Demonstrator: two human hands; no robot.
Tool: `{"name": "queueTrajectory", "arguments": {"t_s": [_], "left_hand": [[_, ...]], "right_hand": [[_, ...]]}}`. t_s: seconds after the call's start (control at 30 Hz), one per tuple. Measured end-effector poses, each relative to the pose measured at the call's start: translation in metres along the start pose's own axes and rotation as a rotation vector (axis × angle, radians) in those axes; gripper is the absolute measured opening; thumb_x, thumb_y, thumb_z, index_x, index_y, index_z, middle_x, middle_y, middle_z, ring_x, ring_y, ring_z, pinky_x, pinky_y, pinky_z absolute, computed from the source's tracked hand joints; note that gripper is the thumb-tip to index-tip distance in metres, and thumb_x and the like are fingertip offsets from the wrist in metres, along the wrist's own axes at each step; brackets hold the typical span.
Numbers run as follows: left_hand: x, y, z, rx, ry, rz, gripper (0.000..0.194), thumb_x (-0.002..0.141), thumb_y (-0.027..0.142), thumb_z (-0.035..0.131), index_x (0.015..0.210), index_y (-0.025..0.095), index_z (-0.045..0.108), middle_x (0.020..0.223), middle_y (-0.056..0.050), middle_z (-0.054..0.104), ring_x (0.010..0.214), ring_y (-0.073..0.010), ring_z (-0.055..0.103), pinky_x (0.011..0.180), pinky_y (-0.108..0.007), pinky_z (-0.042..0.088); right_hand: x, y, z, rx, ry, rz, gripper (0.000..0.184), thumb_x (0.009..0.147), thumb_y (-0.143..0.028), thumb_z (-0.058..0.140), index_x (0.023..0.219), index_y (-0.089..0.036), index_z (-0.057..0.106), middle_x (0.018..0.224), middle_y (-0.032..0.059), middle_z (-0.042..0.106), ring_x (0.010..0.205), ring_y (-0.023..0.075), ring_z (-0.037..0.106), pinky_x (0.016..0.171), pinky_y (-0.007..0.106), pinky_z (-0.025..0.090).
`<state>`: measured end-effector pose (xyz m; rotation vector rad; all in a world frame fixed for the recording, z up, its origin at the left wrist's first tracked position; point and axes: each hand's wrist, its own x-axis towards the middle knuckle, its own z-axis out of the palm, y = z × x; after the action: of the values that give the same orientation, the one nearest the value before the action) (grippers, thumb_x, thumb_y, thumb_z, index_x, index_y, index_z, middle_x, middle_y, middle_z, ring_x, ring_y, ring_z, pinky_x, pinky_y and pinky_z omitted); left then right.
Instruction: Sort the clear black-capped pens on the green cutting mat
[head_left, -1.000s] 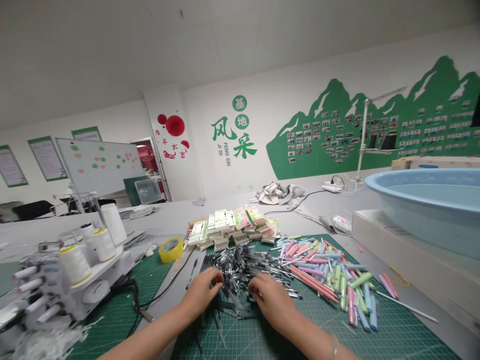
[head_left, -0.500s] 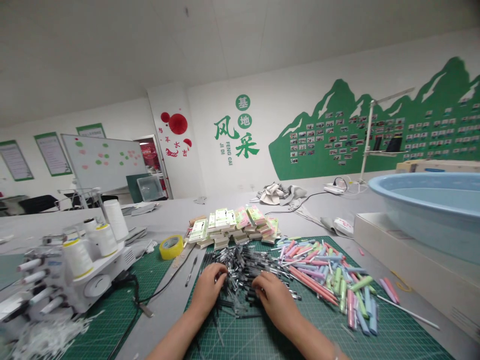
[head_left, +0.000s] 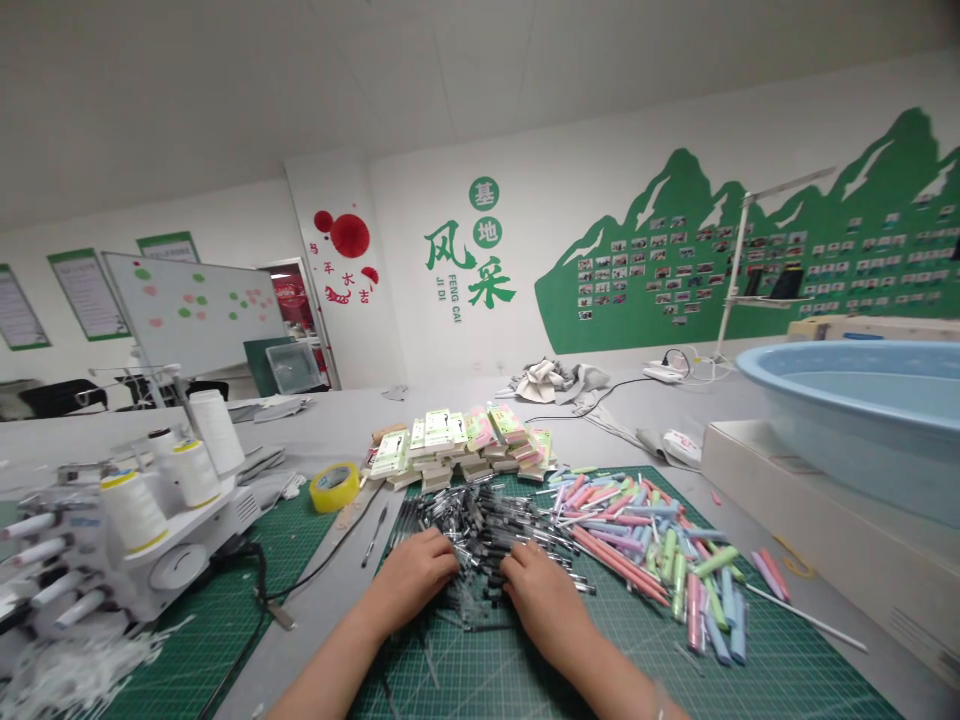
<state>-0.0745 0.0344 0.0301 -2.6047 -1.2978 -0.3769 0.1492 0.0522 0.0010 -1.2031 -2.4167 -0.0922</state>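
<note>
A heap of black and clear pens or pen parts (head_left: 487,520) lies on the green cutting mat (head_left: 600,660) in front of me. My left hand (head_left: 421,575) rests at the heap's left side, back upward, fingers curled in toward the pieces. On the near right side, my right hand (head_left: 541,592) bends its fingers into the same heap. Both sets of fingertips are partly hidden, and I cannot make out what lies between them. Pastel pen barrels or tubes (head_left: 660,540) in pink, blue, green and purple spread to the right. A single pen (head_left: 374,537) lies left of the heap.
Behind the heap are stacked small boxes (head_left: 442,440) and a yellow tape roll (head_left: 334,487). To the left stands a sewing machine with thread cones (head_left: 135,510). A blue basin (head_left: 862,400) sits on a white box (head_left: 810,530) at the right. A cable (head_left: 322,570) runs along the left.
My left fingers have drawn in closer to the heap, and my right hand has shifted slightly at its edge. The view has turned a little, moving everything slightly left and up.
</note>
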Motion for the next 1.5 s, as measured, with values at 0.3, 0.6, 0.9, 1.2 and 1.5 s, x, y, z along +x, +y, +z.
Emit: {"name": "queueTrajectory", "arguments": {"t_s": [0.3, 0.6, 0.9, 1.2, 1.5], "left_hand": [[0.005, 0.004, 0.003, 0.029, 0.021, 0.043, 0.011, 0.082, 0.011, 0.050, 0.078, 0.018, 0.057, 0.079, -0.003, 0.060, 0.077, -0.0166, 0.050, 0.068, -0.027, 0.037], [0.034, 0.014, -0.033, -0.893, 0.496, -0.422, 0.010, 0.079, 0.027, 0.057, 0.082, 0.019, 0.062, 0.080, -0.003, 0.063, 0.070, -0.0145, 0.056, 0.063, -0.023, 0.042], [0.040, 0.018, 0.015, -1.859, 0.809, -0.749, 0.023, 0.069, 0.026, 0.070, 0.085, 0.014, 0.059, 0.075, -0.001, 0.064, 0.057, -0.0061, 0.055, 0.052, -0.014, 0.043], [0.033, 0.009, 0.021, -1.864, 0.865, -0.787, 0.025, 0.067, 0.025, 0.072, 0.084, 0.014, 0.058, 0.073, -0.001, 0.065, 0.055, -0.0058, 0.055, 0.050, -0.014, 0.044], [0.032, 0.010, 0.027, -1.768, 0.819, -0.773, 0.021, 0.072, 0.029, 0.068, 0.084, 0.016, 0.057, 0.074, 0.000, 0.064, 0.055, -0.0047, 0.054, 0.051, -0.013, 0.043]], "right_hand": [[-0.001, -0.004, 0.000, -0.076, -0.006, -0.038, 0.024, 0.081, -0.002, 0.045, 0.086, -0.018, 0.061, 0.091, 0.0069, 0.062, 0.091, 0.0225, 0.054, 0.076, 0.031, 0.042], [0.003, -0.006, 0.002, -0.120, -0.058, 0.022, 0.024, 0.081, -0.003, 0.045, 0.091, -0.014, 0.065, 0.095, 0.0110, 0.065, 0.098, 0.0251, 0.055, 0.080, 0.033, 0.043], [0.005, -0.005, 0.001, -0.095, -0.050, 0.024, 0.026, 0.077, 0.000, 0.047, 0.089, -0.013, 0.065, 0.093, 0.0124, 0.066, 0.094, 0.0250, 0.056, 0.078, 0.033, 0.043], [-0.001, -0.011, -0.014, 0.037, -0.081, 0.017, 0.011, 0.077, -0.016, 0.059, 0.086, -0.020, 0.063, 0.093, 0.0053, 0.064, 0.093, 0.0245, 0.056, 0.075, 0.032, 0.043], [-0.004, -0.013, -0.006, 0.107, -0.107, 0.101, 0.017, 0.072, -0.015, 0.059, 0.089, -0.019, 0.060, 0.095, 0.0058, 0.063, 0.093, 0.0242, 0.055, 0.078, 0.032, 0.041]]}}
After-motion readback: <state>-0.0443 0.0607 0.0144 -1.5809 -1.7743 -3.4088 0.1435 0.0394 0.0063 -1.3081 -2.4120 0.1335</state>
